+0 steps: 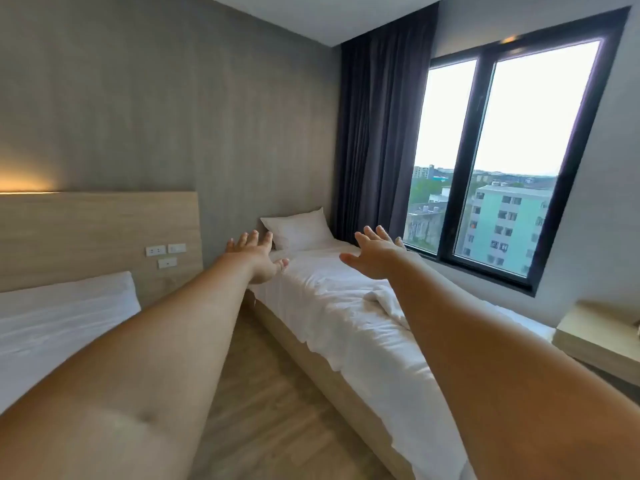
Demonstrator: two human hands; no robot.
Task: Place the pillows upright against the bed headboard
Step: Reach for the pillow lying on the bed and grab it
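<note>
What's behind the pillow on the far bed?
The pillow leans against the grey wall, with the dark curtain just beside it. No headboard shows there; whatever is directly behind is hidden by the pillow.

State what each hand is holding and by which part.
Nothing is held. The left hand and the right hand are both open with fingers spread, stretched toward the pillow on the far bed, touching nothing.

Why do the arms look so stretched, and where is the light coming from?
Head view: the wide-angle lens stretches both arms near the edges and bends the dark-framed window; daylight there is blown out white; a warm glow sits above the light wooden headboard; the open left hand and open right hand look slightly soft.
</note>
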